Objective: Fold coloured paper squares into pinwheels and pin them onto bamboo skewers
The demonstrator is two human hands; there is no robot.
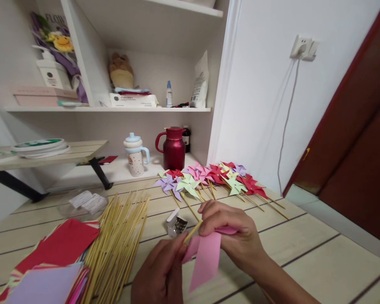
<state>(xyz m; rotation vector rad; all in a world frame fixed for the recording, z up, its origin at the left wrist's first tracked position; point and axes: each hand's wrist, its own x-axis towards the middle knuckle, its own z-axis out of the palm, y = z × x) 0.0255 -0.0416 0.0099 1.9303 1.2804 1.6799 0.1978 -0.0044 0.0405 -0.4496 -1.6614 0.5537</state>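
A pink paper pinwheel [207, 257] hangs between my hands, with its loose blades pointing down. My right hand [229, 230] is closed on the pinwheel, thumb and fingers pressed around its upper part. Closed around a thin wooden stick [193, 232] is my left hand [164, 270]; the stick's tip reaches the fingers of my right hand beside the pink paper. My fingers hide the spot where stick and paper meet. Just beyond my left hand, a small open box [176, 223] holds little metal pieces.
Finished pinwheels [190, 183] on sticks lie at the table's back. Loose wooden sticks [120, 240] and coloured paper sheets [50, 270] cover the left side. A red jug [174, 150] and a lidded cup [135, 156] stand behind, beside a small raised stand [85, 147].
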